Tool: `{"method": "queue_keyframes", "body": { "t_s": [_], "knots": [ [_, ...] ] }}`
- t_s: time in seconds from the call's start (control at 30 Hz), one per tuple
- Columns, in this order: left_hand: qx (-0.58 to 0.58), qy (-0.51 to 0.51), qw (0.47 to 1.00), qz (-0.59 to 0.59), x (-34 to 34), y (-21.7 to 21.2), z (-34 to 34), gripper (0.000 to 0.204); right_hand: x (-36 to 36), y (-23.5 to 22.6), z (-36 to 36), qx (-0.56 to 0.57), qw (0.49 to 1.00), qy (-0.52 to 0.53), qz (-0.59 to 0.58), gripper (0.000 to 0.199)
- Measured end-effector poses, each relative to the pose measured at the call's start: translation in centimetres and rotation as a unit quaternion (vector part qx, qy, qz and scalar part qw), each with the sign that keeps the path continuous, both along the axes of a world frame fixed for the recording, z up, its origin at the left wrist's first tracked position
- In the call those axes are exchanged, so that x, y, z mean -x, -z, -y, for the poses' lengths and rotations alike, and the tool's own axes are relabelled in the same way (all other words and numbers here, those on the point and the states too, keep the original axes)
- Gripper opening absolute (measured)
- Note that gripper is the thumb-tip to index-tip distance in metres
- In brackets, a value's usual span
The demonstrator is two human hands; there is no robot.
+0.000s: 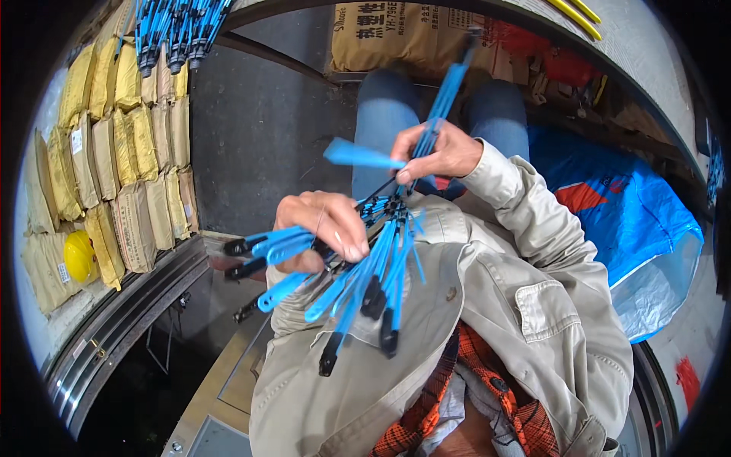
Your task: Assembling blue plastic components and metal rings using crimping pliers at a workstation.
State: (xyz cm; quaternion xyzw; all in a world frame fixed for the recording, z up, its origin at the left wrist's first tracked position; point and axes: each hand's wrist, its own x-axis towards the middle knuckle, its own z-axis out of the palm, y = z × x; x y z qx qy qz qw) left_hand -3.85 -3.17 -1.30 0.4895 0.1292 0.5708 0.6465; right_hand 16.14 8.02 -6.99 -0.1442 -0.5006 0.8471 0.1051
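A spread-out bunch of slim blue plastic strips with black ends point(392, 255) hangs in front of my jacket, joined at a dark hub in the middle. My left hand point(327, 228) is closed on the near left side of the bunch, strips poking out past its fingers. My right hand point(442, 152) grips several long blue strips point(449, 87) that point up and away. A loose-looking flat blue strip point(358, 154), blurred by motion, sticks out leftward from the right fingertips. What lies under my left fingers is partly hidden.
More blue and black strips point(183, 30) hang over the table edge at the top left. Stacked yellow and tan sacks point(114, 152) line the left side, with a yellow helmet-like object point(81, 257). A blue plastic sack point(617, 221) lies at the right. Yellow rods point(575, 17) rest on the tabletop point(647, 53).
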Motion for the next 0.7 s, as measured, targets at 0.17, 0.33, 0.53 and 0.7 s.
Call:
{"method": "queue_keyframes", "body": {
  "t_s": [0.17, 0.33, 0.53, 0.7],
  "knots": [
    [-0.065, 0.06, 0.996, -0.018, -0.3, -0.8, -0.6, 0.021, -1.1, 0.8, 1.5, 0.051, 0.988, 0.124, -0.082, 0.015],
    [-0.017, 0.015, 0.998, -0.057, -1.5, -1.7, -0.3, 0.013, 0.2, -1.0, 3.4, -0.16, 0.96, 0.154, -0.168, 0.009],
    [0.11, -0.092, 0.986, -0.088, -2.9, -2.7, 0.2, 0.004, 0.4, -1.0, 4.9, -0.275, 0.923, 0.221, -0.156, 0.009],
    [0.174, -0.141, 0.967, -0.122, -3.0, -3.5, 0.5, 0.001, 0.9, -1.7, 5.1, -0.271, 0.918, 0.262, -0.126, 0.01]
  ]
}}
